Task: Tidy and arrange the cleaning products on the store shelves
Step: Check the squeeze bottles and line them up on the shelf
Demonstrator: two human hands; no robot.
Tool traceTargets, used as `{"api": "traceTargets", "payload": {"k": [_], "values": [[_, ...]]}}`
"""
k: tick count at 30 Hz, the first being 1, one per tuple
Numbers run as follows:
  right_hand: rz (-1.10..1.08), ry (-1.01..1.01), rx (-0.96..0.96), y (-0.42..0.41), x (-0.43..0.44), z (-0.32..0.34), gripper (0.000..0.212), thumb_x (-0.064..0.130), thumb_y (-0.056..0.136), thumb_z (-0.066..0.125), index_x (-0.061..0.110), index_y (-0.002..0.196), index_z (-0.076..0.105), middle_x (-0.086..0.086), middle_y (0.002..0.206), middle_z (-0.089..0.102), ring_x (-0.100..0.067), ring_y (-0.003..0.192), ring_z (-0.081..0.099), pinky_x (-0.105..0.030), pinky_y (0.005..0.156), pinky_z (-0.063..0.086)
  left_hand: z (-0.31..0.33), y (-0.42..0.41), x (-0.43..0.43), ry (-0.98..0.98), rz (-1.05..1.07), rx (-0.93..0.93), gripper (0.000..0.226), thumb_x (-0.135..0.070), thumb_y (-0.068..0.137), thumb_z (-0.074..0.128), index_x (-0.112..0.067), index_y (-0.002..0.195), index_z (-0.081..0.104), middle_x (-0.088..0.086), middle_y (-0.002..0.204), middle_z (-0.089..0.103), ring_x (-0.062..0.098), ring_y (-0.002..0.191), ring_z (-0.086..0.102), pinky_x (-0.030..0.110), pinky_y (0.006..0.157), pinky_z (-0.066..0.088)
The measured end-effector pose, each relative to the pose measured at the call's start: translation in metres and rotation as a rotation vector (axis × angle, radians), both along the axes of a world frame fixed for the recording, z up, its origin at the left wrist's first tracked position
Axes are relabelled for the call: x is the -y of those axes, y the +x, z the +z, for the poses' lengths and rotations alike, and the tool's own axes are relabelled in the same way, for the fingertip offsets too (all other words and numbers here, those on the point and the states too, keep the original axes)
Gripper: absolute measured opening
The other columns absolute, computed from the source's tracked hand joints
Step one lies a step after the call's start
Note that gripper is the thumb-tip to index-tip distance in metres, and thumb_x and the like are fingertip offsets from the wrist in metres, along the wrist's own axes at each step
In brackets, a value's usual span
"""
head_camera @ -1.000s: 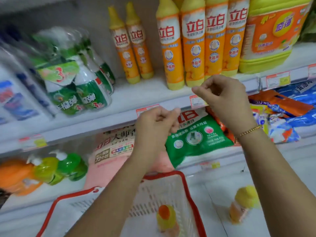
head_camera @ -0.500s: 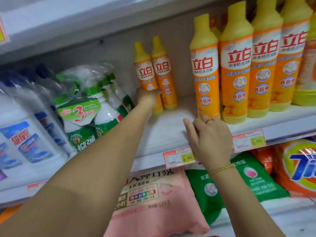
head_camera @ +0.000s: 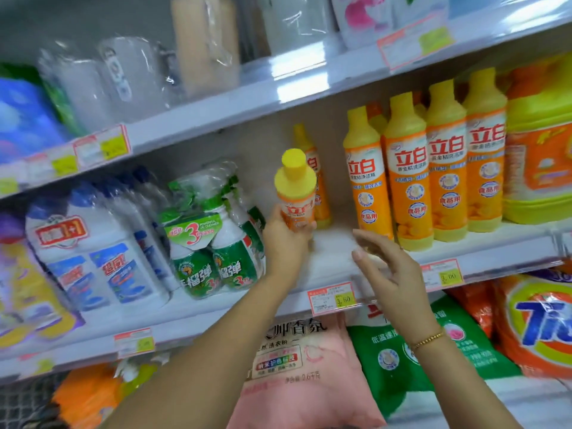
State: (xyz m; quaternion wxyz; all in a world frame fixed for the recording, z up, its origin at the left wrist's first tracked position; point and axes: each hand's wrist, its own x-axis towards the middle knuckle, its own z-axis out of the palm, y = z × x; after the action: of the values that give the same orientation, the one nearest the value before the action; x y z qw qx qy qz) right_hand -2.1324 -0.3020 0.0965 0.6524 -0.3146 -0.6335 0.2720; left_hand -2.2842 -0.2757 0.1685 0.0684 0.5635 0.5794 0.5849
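My left hand (head_camera: 283, 243) grips a small orange dish-soap bottle (head_camera: 296, 190) with a yellow cap, tilted toward me above the middle shelf (head_camera: 328, 261). A second small orange bottle (head_camera: 320, 193) stands upright right behind it near the back wall. My right hand (head_camera: 387, 270) hovers over the shelf's front edge with loosely spread fingers, holding nothing. To its right stands a row of tall orange soap bottles (head_camera: 411, 178).
Wrapped green spray-cleaner packs (head_camera: 213, 243) and white bleach bottles (head_camera: 93, 258) stand left of my left hand. A large yellow-orange jug (head_camera: 538, 156) sits at far right. Detergent bags (head_camera: 309, 366) lie on the shelf below. Price tags (head_camera: 332, 297) line the shelf edges.
My left hand reached to the two small bottles at the back, took one and lifted it forward. My right hand rose off the shelf edge and opened. The view moved upward.
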Motion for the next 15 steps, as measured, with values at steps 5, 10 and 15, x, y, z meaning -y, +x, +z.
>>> {"api": "traceTargets", "payload": {"k": [5, 10, 15], "values": [[0.119, 0.044, 0.012, 0.001, 0.032, 0.033, 0.042, 0.024, 0.091, 0.062, 0.027, 0.132, 0.052, 0.018, 0.128, 0.056, 0.002, 0.118, 0.052, -0.013, 0.094, 0.043, 0.017, 0.005, 0.067, 0.085, -0.072, -0.115, 0.047, -0.003, 0.073, 0.078, -0.037, 0.084, 0.05, -0.022, 0.08, 0.059, -0.012, 0.076, 0.056, 0.002, 0.064, 0.037], [0.148, 0.126, 0.131, 0.008, 0.061, 0.058, 0.054, 0.03, 0.089, 0.064, 0.033, 0.138, 0.043, 0.022, 0.136, 0.049, 0.006, 0.123, 0.046, -0.013, 0.095, 0.042, 0.025, -0.001, 0.131, 0.039, -0.101, -0.092, 0.035, -0.013, 0.071, 0.083, -0.03, 0.088, 0.058, -0.014, 0.084, 0.067, 0.005, 0.084, 0.063, 0.022, 0.074, 0.049], [0.24, 0.145, 0.297, -0.002, 0.083, 0.061, 0.079, 0.059, 0.072, 0.069, 0.045, 0.141, 0.032, 0.024, 0.139, 0.039, 0.005, 0.126, 0.04, -0.018, 0.098, 0.04, 0.03, -0.009, 0.182, -0.111, -0.178, -0.021, 0.045, -0.01, 0.069, 0.084, -0.029, 0.099, 0.058, -0.011, 0.096, 0.071, -0.001, 0.088, 0.066, 0.014, 0.075, 0.052]]}}
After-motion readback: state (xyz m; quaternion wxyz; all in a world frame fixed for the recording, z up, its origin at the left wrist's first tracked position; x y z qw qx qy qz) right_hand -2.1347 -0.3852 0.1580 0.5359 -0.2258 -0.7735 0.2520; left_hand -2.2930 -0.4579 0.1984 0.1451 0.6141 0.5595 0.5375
